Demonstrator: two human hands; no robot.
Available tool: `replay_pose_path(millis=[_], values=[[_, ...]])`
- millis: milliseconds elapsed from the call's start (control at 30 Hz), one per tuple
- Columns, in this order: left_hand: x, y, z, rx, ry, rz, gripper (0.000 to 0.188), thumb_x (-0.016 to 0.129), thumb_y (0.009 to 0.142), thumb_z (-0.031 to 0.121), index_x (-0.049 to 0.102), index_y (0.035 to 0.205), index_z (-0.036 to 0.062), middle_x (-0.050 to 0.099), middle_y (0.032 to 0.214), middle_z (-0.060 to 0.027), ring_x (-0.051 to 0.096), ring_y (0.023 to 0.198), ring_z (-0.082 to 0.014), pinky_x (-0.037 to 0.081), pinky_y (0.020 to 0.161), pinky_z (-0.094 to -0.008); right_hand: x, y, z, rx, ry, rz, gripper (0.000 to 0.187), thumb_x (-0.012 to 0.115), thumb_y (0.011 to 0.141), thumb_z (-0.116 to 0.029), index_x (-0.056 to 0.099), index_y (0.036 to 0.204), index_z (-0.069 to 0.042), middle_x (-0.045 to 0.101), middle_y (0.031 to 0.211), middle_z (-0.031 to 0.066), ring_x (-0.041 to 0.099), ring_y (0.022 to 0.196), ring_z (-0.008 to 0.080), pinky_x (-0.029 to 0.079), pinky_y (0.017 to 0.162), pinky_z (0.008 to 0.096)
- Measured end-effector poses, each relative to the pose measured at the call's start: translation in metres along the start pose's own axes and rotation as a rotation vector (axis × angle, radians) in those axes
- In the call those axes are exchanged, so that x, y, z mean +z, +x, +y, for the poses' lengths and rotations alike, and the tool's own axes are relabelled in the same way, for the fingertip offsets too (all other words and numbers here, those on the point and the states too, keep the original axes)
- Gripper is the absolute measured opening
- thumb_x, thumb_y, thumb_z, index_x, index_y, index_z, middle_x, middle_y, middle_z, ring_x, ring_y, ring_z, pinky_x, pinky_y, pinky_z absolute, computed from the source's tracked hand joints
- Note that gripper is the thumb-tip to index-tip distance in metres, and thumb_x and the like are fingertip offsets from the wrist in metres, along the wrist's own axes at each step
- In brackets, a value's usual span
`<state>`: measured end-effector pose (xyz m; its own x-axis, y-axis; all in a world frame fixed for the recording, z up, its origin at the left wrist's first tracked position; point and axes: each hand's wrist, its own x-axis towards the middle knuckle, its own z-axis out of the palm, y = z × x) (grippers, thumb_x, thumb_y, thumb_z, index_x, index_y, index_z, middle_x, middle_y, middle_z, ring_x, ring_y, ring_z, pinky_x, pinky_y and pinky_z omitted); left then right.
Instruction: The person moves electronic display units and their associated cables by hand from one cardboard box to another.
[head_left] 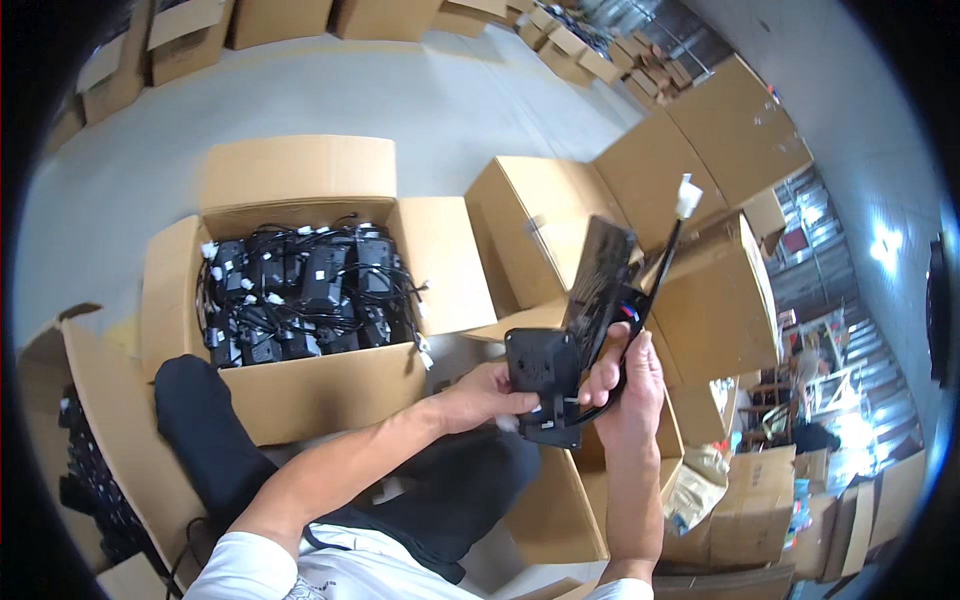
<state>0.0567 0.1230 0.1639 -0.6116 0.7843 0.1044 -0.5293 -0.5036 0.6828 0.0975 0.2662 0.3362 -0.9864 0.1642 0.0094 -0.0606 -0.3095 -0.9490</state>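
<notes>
My left hand (482,398) pinches the edge of a flat black plastic housing (543,365), its thumb lying near a small white spot. My right hand (630,385) is closed around a longer black plastic part (598,275) and a black cable (662,270). The cable stands up past that hand and ends in a white connector (688,196). Whether the two black parts are joined cannot be made out. In front of me to the left, an open cardboard box (320,390) holds several black units with cables and white connectors (322,272).
Open cardboard boxes (520,215) stand close on the right, flaps raised. Another box (125,430) with black parts is at far left. My bent knee (195,395) lies beside the middle box. More cartons (280,20) line the back; a beige bag (697,490) rests at right.
</notes>
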Motion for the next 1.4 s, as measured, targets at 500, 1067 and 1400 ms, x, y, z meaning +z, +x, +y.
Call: replay_pose_path(millis=[500,1067,1400], values=[[-0.071,-0.119,0.154,0.588,-0.026,-0.084,0.071,0.089,0.078,0.024,0.056,0.136,-0.0004,0.067,0.123,-0.0057,0.061,0.114,-0.0146,0.049,0.1,-0.0325,0.109,0.011,0.063,0.488,0.292,-0.563,0.045,0.045,0.107,-0.034,0.053,0.076,-0.002,0.067,0.09,0.0231,0.07,0.077,0.0334,0.06,0.069,0.0416],[-0.093,-0.108,0.118,0.429,0.449,0.509,0.083,0.085,0.082,0.043,0.05,0.136,-0.0088,0.066,0.116,-0.0144,0.063,0.104,-0.0179,0.052,0.091,-0.034,0.145,0.092,0.134,-0.234,-0.671,-0.148,0.042,0.078,0.087,-0.016,0.067,0.121,0.006,0.07,0.107,0.0105,0.064,0.097,0.0159,0.051,0.089,0.0287],[-0.192,-0.129,0.16,0.388,0.319,1.084,0.06,0.081,0.082,0.052,0.069,0.103,-0.0026,0.072,0.093,-0.01,0.068,0.08,-0.0159,0.056,0.071,-0.0312,0.152,0.121,0.216,0.621,-0.318,-0.79,0.078,0.072,0.088,-0.013,0.03,0.152,0.0,0.071,0.104,0.0142,0.063,0.079,0.0124,0.053,0.071,0.03]])
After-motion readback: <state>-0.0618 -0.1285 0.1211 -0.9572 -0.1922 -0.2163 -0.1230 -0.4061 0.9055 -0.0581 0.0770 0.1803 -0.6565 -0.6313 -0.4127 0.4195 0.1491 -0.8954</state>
